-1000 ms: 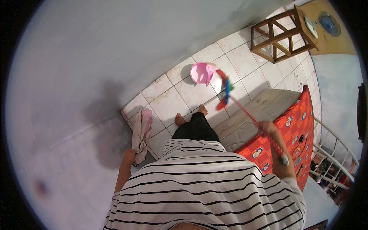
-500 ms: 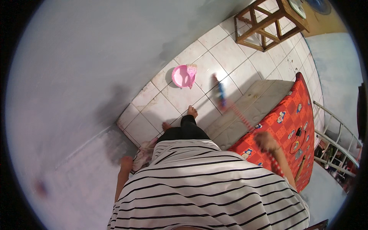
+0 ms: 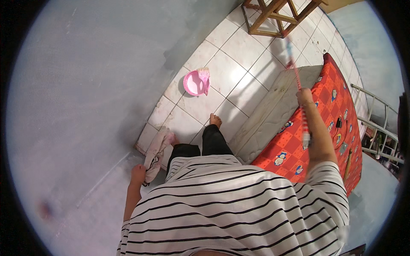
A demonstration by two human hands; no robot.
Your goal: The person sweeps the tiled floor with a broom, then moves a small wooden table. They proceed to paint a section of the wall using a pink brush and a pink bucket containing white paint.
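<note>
My left hand is closed on a pale pink cloth that hangs beside my leg near the wall. My right hand is wrapped round a red-and-white striped stick, held out over the mattress's edge. The far end of the stick is bluish and blurred by motion, so its kind cannot be made out. In the picture that end overlaps the foot of the wooden stand. On the tiles ahead of my feet sits a pink basin, with a pink brush-like piece across its rim.
A thin mattress with a red patterned cover lies to my right, carrying a few small dark objects. A wooden stand is at the far end. The grey wall runs along my left. A metal frame stands beyond the mattress.
My right arm has reached farther forward, swinging the stick's far end away from me and to the right. The cloth in my left hand has swung forward, showing more of it.
</note>
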